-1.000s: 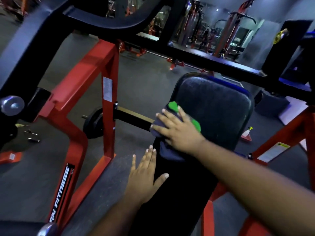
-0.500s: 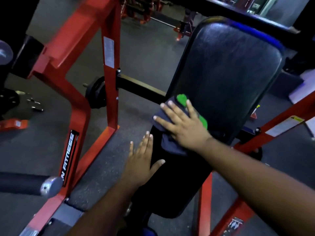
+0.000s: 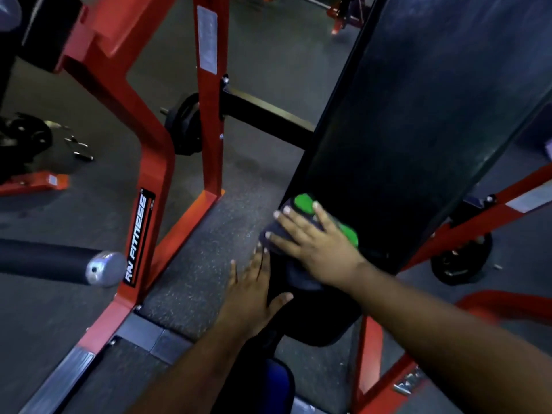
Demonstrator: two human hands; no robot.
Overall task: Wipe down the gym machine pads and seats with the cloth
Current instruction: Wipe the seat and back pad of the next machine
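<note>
A long black back pad (image 3: 418,121) slants up from lower centre to the top right. My right hand (image 3: 313,243) lies flat with spread fingers on a dark grey cloth with green patches (image 3: 304,201), pressing it against the pad's lower left edge. My left hand (image 3: 254,294) rests open just below, fingers straight along the pad's left side and thumb across its lower end. A blue-edged seat (image 3: 277,375) shows partly under my left forearm.
The red machine frame (image 3: 155,162) stands to the left with a weight plate (image 3: 185,127) on its peg. A black roller with a chrome end cap (image 3: 101,271) juts in from the left. Red frame bars and another plate (image 3: 460,258) sit at right.
The view has tilted down and moved closer to the pad. My right hand with the cloth has slid down toward the pad's lower end, and my left hand stays beside it.
</note>
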